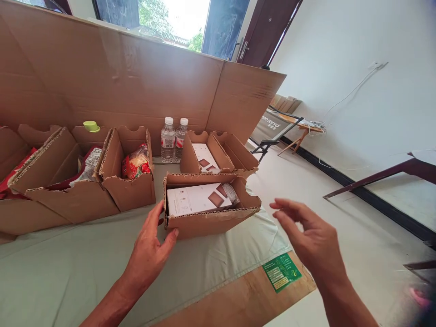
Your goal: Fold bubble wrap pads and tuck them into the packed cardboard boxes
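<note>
A small open cardboard box point(211, 222) stands on the cloth in front of me. Inside it lie a white carton point(190, 200) printed with brown squares and, at the right end, something wrapped in clear plastic point(231, 194). My left hand point(148, 245) grips the box's left end, thumb against the front wall and fingers around the corner. To the right of the box, my right hand point(308, 231) hangs in the air, apart from it. Its thumb and fingers are bent with a gap between them, and nothing is in them.
Behind stand two water bottles point(168, 141), a cardboard box with a similar white carton point(203, 156), and another box point(238, 152). Boxes with red packets point(138, 163) line the left. A cardboard screen point(136, 77) backs the table. A green card point(282, 272) lies at the front edge.
</note>
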Demonstrator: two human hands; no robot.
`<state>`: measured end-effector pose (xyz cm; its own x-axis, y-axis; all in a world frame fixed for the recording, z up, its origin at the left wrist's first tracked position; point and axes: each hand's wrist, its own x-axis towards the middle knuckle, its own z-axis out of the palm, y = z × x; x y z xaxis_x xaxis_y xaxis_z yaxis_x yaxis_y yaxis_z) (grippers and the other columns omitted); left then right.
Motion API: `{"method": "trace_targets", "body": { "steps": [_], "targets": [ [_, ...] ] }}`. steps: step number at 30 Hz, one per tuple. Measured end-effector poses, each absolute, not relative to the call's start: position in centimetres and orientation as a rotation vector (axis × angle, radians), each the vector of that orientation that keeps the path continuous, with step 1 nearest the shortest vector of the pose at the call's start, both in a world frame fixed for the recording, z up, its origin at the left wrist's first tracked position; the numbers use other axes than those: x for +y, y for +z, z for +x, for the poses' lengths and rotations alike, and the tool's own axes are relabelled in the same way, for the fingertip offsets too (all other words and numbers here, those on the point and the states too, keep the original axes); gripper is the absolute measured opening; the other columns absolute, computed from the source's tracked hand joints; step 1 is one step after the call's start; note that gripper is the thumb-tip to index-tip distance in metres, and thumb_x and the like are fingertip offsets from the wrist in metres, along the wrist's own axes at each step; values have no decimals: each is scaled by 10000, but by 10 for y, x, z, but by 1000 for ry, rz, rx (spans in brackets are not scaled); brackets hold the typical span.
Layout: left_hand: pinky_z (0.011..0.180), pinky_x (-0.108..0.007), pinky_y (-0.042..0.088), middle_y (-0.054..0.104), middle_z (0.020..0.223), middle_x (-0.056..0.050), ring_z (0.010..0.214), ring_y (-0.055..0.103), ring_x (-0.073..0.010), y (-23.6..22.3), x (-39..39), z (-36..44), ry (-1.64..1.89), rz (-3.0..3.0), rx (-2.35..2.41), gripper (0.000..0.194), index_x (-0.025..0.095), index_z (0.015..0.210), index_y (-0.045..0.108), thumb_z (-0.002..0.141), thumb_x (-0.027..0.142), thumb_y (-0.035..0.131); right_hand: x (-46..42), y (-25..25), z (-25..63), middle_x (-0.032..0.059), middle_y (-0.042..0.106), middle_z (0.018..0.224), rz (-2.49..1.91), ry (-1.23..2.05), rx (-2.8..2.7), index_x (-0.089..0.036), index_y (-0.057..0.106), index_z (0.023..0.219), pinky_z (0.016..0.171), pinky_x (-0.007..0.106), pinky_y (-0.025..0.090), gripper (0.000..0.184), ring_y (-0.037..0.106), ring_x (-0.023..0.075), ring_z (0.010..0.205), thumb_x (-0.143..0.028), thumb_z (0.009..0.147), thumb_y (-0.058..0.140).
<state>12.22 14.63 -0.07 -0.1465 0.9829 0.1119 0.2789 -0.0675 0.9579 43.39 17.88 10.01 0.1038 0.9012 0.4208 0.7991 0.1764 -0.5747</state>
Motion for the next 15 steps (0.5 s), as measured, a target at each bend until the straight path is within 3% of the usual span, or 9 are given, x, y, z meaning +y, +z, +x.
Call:
{"method": "trace_targets", "body": {
  "steps": [3, 5, 9, 12, 15],
  "targets": [
    [1060, -473, 466, 536, 1473, -142, 1316, 535, -306, -2, 152, 121, 1208, 1427, 1455, 606, 214, 1447, 444, 901, 414, 614, 187, 57, 440, 108, 705, 1242, -1581, 519, -1755, -227, 601, 1286, 777, 368, 557, 532, 687, 255, 1002, -501, 837, 682],
    [1020, -443, 493, 560, 1444, -147, 1276, 570, -297, -2, 153, 124, 1202, 1411, 1449, 559, 203, 1399, 469, 911, 435, 611, 197, 37, 430, 122, 700, 1239, -1500, 689, -1801, -199, 611, 1243, 821, 398, 556, 554, 670, 269, 1022, -563, 829, 671],
    [886, -404, 556, 645, 1327, -157, 1136, 651, -300, -4, 135, 118, 1205, 1407, 1539, 532, 169, 1316, 539, 907, 504, 590, 187, 27, 398, 93, 724, 907, -1484, 648, -1806, -169, 660, 969, 657, 362, 527, 462, 611, 217, 704, -617, 860, 621],
    [819, -404, 585, 717, 1196, -133, 1066, 684, -319, 0, 101, 95, 1198, 1397, 1678, 544, 181, 1299, 594, 883, 532, 610, 154, 35, 372, 63, 697, 859, -1439, 612, -1833, -177, 656, 1074, 522, 314, 467, 438, 509, 161, 540, -581, 916, 593],
    [916, -442, 572, 739, 1142, -98, 1121, 673, -333, 20, 72, 68, 1230, 1380, 1827, 506, 225, 1282, 627, 876, 527, 643, 130, 54, 351, 54, 688, 862, -1334, 598, -1863, -201, 634, 1191, 455, 288, 415, 429, 497, 156, 517, -549, 947, 576]
  ]
}}
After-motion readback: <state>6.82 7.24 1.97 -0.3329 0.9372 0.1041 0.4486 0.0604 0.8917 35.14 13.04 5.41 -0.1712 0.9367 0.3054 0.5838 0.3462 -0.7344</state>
